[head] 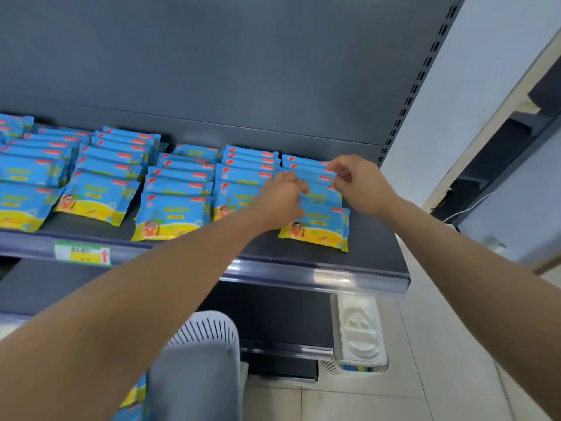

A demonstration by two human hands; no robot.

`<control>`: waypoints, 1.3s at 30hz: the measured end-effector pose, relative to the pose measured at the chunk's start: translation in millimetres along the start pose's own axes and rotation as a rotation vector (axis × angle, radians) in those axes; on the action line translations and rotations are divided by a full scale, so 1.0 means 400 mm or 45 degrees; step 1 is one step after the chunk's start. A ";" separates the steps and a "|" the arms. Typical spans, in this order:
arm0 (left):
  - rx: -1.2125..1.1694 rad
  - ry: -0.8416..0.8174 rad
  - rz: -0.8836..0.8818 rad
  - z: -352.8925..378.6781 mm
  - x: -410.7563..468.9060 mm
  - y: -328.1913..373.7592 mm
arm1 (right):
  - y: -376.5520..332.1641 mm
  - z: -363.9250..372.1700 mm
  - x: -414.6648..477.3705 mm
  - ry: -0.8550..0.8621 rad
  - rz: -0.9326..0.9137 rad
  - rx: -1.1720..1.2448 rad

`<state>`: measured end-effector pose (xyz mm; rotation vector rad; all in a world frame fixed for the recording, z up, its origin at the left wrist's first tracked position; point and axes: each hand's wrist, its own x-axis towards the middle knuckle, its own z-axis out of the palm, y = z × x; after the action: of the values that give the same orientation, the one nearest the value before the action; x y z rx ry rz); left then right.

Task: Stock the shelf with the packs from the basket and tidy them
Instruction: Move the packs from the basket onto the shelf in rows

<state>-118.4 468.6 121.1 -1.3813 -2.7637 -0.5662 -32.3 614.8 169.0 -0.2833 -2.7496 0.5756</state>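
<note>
Blue and yellow packs lie in several overlapping rows on the dark shelf. The rightmost row of packs lies between my two hands. My left hand rests on that row's left side, fingers curled against the packs. My right hand pinches the top right corner of a pack near the back of the same row. A white slatted basket stands below by my knee, and more packs show at the lower left beside it.
A price label sits on the shelf's front rail. A second white basket stands on the tiled floor at the shelf's right end. The shelf's slotted upright rises on the right. Bare shelf surface lies right of the last row.
</note>
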 end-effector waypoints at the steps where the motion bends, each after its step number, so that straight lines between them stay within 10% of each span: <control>1: -0.062 0.055 -0.002 -0.019 -0.031 -0.018 | -0.025 0.005 -0.014 0.010 -0.037 0.003; 8: -0.232 0.228 -0.210 -0.126 -0.401 -0.226 | -0.299 0.178 -0.129 -0.146 -0.337 0.073; 25: -0.076 -1.053 -0.714 0.232 -1.041 -0.499 | -0.553 0.756 -0.460 -1.003 -0.369 -0.166; 39: 0.102 -1.146 -0.664 0.353 -1.078 -0.515 | -0.517 0.999 -0.548 -1.365 -0.329 -0.338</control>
<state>9.0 67.0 -144.6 -1.0427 -3.8276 0.2893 8.0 230.9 -149.6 0.4765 -3.7966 0.3268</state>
